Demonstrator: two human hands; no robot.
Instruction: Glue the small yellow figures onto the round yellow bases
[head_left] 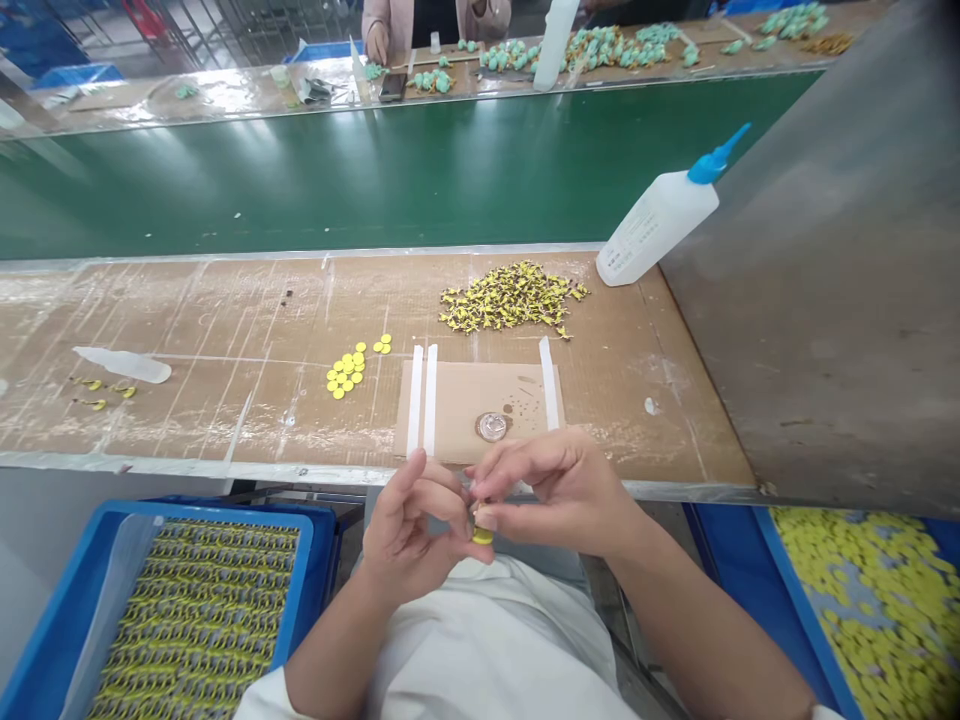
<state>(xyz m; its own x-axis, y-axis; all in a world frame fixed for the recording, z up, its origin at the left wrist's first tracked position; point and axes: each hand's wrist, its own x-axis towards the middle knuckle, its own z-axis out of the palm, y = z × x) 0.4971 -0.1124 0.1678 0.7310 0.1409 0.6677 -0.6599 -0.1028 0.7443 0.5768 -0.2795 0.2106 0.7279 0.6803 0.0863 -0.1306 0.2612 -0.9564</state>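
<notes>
My left hand [420, 525] and my right hand [559, 490] meet just off the table's front edge, fingertips touching. Between them shows a small yellow disc [482, 536], pinched by my left hand. My right thumb and forefinger are closed just above the disc; what they pinch is mostly hidden. Beyond my fingers, a small round dish of glue-like liquid [492, 427] rests on a taped cardboard sheet [465, 385]. Several loose yellow discs [346, 372] lie to the left of the sheet. A heap of small yellow-and-dark pieces [510, 298] lies behind it.
A white squeeze bottle with blue nozzle [660, 225] leans by the metal panel [832, 260]. Blue trays [304, 570] with yellow pieces flank my lap. At far left lies a clear plastic strip [124, 363]. Beyond the green belt [375, 180], a person sits near turquoise pieces [622, 48].
</notes>
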